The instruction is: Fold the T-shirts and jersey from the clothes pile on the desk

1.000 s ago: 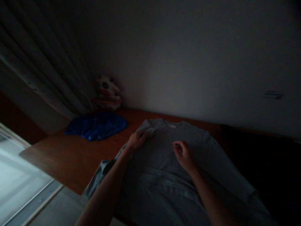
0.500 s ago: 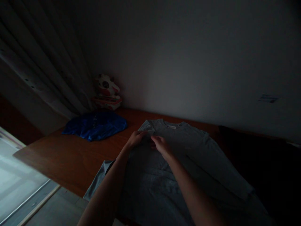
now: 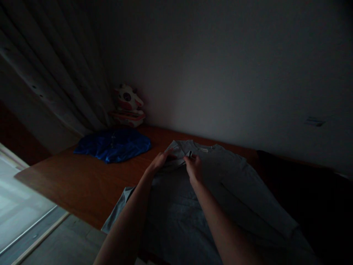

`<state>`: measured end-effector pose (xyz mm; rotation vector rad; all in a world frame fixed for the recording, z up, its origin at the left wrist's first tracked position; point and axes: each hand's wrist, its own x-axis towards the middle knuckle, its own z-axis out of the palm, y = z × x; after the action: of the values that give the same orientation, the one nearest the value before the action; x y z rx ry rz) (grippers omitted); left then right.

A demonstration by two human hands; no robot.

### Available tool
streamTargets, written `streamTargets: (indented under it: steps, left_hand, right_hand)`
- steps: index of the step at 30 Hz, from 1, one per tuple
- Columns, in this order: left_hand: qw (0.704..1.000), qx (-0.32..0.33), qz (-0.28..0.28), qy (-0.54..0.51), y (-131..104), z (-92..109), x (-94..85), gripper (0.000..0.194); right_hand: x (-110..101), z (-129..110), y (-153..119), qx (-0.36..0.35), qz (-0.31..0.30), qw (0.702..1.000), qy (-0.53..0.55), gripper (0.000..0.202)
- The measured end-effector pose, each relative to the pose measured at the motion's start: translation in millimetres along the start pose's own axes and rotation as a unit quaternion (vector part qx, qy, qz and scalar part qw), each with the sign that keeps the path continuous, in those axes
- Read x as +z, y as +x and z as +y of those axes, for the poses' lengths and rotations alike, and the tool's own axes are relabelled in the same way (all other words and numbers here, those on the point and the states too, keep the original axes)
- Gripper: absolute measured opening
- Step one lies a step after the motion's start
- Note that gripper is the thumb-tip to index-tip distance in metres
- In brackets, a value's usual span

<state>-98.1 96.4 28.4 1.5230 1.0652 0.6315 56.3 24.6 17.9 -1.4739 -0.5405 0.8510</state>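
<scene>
A grey long-sleeved shirt lies spread on the wooden surface, its collar toward the wall. My left hand is at the shoulder on the shirt's left side, its fingers and thumb around a fold of fabric. My right hand pinches the edge of that fold just below the collar, thumb and fingers closed on it. The folded cloth stretches between both hands. Dim light hides the exact finger contact of the left hand.
A shiny blue cloth or bag lies to the left on the wooden tabletop. Behind it, a cow-shaped toy stands by the curtain. Dark fabric lies at the right. The wall rises behind.
My right hand has closed on the shirt fabric and lifted a fold near the collar; its fingers were apart before. My left hand stays at the shoulder. The view has shifted slightly.
</scene>
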Motion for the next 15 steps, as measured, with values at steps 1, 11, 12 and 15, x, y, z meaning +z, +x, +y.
streamTargets:
  steps: [1, 11, 12, 15]
  left_hand:
    - [1.000, -0.004, -0.004, -0.012, 2, 0, -1.2, 0.072]
    - [0.996, -0.025, 0.009, -0.087, 10, -5, -3.6, 0.069]
    - [0.996, -0.024, 0.008, -0.088, 9, -4, -3.8, 0.069]
    - [0.996, -0.020, 0.002, -0.082, 8, -2, -5.0, 0.070]
  right_hand:
    - [-2, 1, -3, -0.013, 0.007, 1.000, 0.006, 0.033]
    - [-18, 6, -29, 0.013, -0.188, 0.980, -0.064, 0.030]
    - [-17, 6, -29, 0.003, -0.191, 0.979, -0.077, 0.028]
    - [-14, 10, -28, -0.005, -0.181, 0.980, -0.078, 0.019]
